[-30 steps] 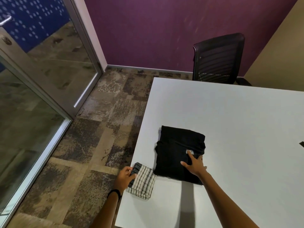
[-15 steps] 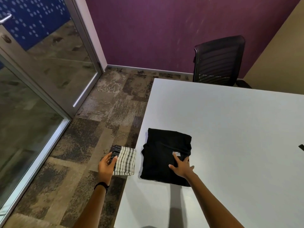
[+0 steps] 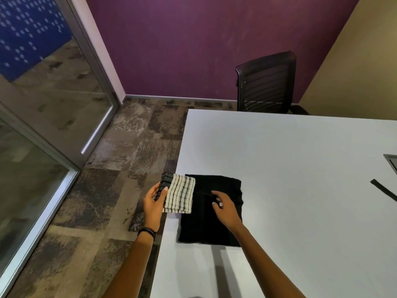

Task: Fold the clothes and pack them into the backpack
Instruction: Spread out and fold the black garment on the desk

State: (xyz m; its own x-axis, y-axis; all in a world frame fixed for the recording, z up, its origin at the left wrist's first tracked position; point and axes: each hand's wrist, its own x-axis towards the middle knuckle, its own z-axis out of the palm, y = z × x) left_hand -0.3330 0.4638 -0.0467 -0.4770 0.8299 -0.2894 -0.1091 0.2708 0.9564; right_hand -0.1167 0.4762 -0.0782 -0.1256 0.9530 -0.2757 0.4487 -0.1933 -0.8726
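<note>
A folded black garment lies near the left edge of the white table. My left hand grips a folded white cloth with black stripes by its dark end and holds it over the table's left edge, its right side overlapping the black garment. My right hand hovers over the black garment with fingers spread and relaxed, holding nothing. No backpack is clearly in view.
A black office chair stands at the table's far side against the purple wall. A black strap and a dark grey object show at the right edge. Patterned carpet and a glass partition lie to the left.
My left hand has carried the striped cloth from beside the table up against the black garment. My right hand has lifted off the black garment, which slid toward the table's left edge earlier.
</note>
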